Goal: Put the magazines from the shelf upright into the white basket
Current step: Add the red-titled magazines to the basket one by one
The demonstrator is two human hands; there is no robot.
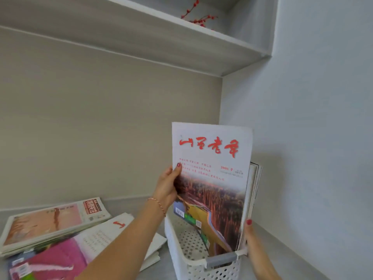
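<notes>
A magazine (214, 178) with a white cover, red brush lettering and a field photo stands upright in the white perforated basket (181, 251) at lower right. My left hand (166, 188) grips its left edge. My right hand (249, 229) holds its lower right edge at the basket's rim. Behind it, more magazines (254, 186) stand upright in the basket. To the left, a stack of magazines (48, 223) lies flat on the shelf, and a pink and white magazine (80, 247) lies partly under my left forearm.
The basket has a grey handle (221, 259) on its near end. A wall (312, 138) stands close on the right, the back panel behind. An upper shelf (181, 37) carries a red berry branch (198, 17).
</notes>
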